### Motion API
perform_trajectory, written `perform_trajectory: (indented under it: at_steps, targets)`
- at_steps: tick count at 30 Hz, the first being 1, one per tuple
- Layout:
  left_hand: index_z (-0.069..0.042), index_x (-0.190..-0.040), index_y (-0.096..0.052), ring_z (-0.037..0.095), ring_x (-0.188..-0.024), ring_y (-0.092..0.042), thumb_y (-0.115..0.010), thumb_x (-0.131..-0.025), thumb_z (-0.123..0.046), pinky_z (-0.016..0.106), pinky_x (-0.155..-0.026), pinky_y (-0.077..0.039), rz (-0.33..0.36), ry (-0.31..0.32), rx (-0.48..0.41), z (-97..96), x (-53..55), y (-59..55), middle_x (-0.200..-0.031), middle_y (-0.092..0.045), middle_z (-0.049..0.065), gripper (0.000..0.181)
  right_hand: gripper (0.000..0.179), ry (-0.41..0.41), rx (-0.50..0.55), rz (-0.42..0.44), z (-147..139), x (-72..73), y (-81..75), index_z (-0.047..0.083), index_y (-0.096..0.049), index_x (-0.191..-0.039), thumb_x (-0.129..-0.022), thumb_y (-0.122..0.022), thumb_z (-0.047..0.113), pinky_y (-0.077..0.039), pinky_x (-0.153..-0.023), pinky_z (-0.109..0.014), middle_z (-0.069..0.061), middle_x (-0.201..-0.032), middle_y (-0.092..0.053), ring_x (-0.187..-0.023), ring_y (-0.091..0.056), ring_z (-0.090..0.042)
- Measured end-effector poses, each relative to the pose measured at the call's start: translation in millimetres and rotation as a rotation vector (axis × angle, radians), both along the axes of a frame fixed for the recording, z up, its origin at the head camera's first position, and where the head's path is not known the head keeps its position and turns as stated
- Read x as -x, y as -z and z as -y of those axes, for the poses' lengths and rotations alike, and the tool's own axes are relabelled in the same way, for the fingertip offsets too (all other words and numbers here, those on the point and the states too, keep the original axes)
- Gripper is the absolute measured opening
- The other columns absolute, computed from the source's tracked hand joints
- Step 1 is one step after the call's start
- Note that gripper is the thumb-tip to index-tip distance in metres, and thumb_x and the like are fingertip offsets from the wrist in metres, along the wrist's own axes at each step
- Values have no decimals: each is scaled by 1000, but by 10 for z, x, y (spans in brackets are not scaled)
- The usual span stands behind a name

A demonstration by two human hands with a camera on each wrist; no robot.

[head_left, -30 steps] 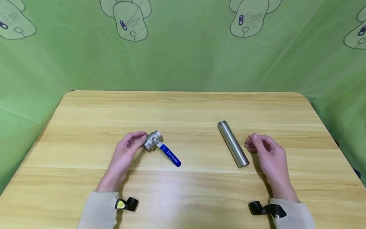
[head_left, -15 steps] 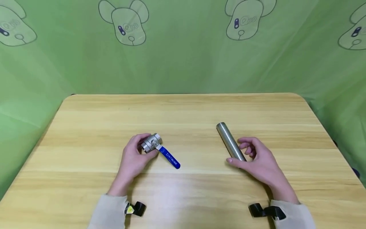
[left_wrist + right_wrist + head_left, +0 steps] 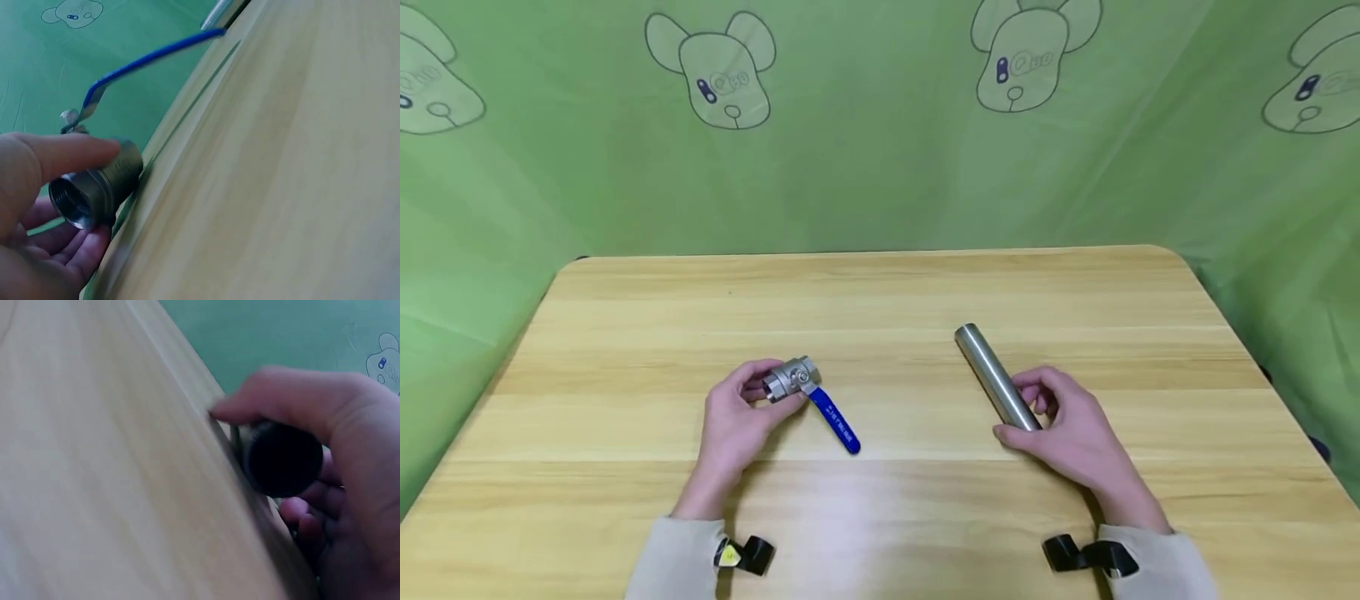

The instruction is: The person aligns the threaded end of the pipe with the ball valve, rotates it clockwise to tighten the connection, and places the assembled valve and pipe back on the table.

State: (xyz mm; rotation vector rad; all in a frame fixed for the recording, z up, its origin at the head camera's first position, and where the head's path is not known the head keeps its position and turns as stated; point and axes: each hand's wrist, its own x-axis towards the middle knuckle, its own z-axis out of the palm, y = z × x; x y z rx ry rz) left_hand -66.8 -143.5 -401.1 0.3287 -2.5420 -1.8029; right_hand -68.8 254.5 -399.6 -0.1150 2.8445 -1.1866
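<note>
On the left in the head view, my left hand [image 3: 733, 425] grips a steel ball valve [image 3: 790, 379] between thumb and fingers. Its blue lever handle [image 3: 835, 421] points toward the near right. In the left wrist view the valve body [image 3: 122, 172] shows a dark threaded opening, with my thumb across its top. Over on the right, my right hand [image 3: 1067, 433] holds the near end of a metal tube [image 3: 992, 375], thumb on one side and fingers on the other. The tube's open end [image 3: 284, 459] looks dark in the right wrist view.
Both things are over a light wooden table [image 3: 880, 517] with rounded far corners. A green curtain [image 3: 865, 167] printed with bear heads hangs behind it and at its sides. Black wrist mounts [image 3: 752, 554] sit at both cuffs.
My left hand has closed around the valve, which has turned slightly. My right hand has moved left from beside the tube and taken hold of its near end.
</note>
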Motion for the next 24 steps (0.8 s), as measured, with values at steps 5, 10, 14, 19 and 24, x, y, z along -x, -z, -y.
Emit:
perform_trajectory:
  at_steps: [5, 10, 14, 19, 24]
  targets:
    - [-5, -139, -68, 19, -112, -71, -83, -87, 3, 17, -98, -62, -2, 63, -199, -5, 20, -15, -135, -71, 20, 55, 47, 92, 108, -99, 15, -7, 23, 11, -75, -129, -86, -93, 21, -51, -70, -15, 1, -105, -68, -88, -58, -9]
    - [0, -144, -61, 13, -116, -73, -76, -90, 9, 22, -107, -61, 4, 133, -394, -74, 38, -12, -140, -70, 20, 57, 41, 159, 273, -100, 4, -16, 4, 9, -77, -129, -91, -88, 19, -60, -75, -10, 17, -107, -73, -91, -67, 0]
    - [1, -144, -60, 14, -114, -74, -75, -90, 10, 25, -106, -62, 11, 163, -445, -122, 19, 14, -136, -75, 12, 57, 40, 136, 500, -4, 38, -44, -19, 3, -76, -129, -91, -87, 9, -65, -76, -15, 12, -107, -76, -90, -71, -3]
    - [4, -142, -58, 14, -114, -73, -75, -90, 10, 24, -106, -62, 20, 177, -473, -166, -4, 34, -131, -75, 9, 55, 34, 84, 736, 49, 160, -62, -31, 1, -76, -126, -93, -80, -3, -67, -82, -19, 3, -109, -79, -94, -74, -7]
    - [5, -146, -56, 14, -115, -72, -72, -92, 10, 24, -106, -62, 47, 178, -515, -221, -14, 24, -134, -71, 12, 57, 30, 52, 882, 61, 246, -66, -37, 4, -77, -124, -96, -75, -4, -67, -88, -21, 0, -110, -80, -96, -76, -11]
